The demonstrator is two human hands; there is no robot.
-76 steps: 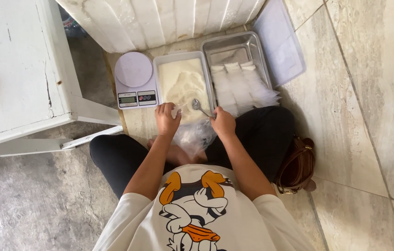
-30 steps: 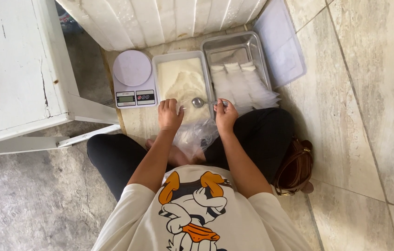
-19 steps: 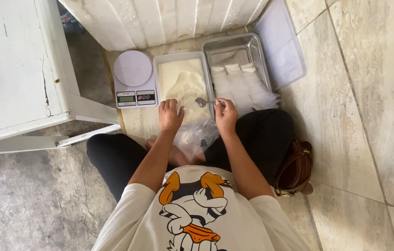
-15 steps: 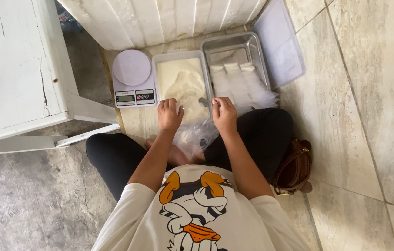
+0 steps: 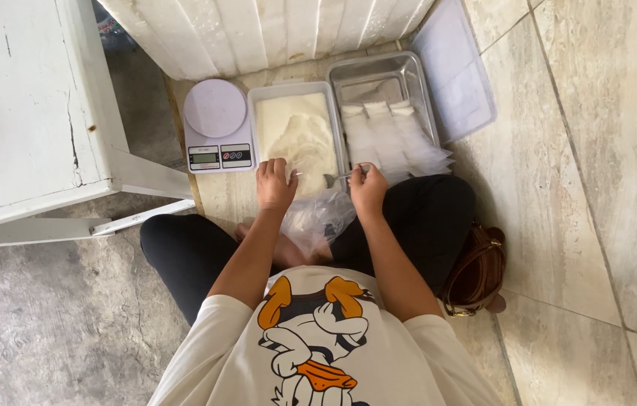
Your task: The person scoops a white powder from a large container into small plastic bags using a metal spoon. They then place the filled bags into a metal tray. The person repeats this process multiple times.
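Seated on the floor, a person's left hand pinches open a clear plastic bag just below the tray of white powder, while the right hand grips a metal spoon over the bag's mouth. A kitchen scale sits left of the tray.

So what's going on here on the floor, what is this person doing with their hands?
A person sits cross-legged on the tiled floor. Their right hand holds a small metal spoon over a clear plastic bag in their lap, and the left hand holds the bag's edge. In front lie a white tray of pale powder, a metal tray with filled clear packets and a white round-topped kitchen scale.
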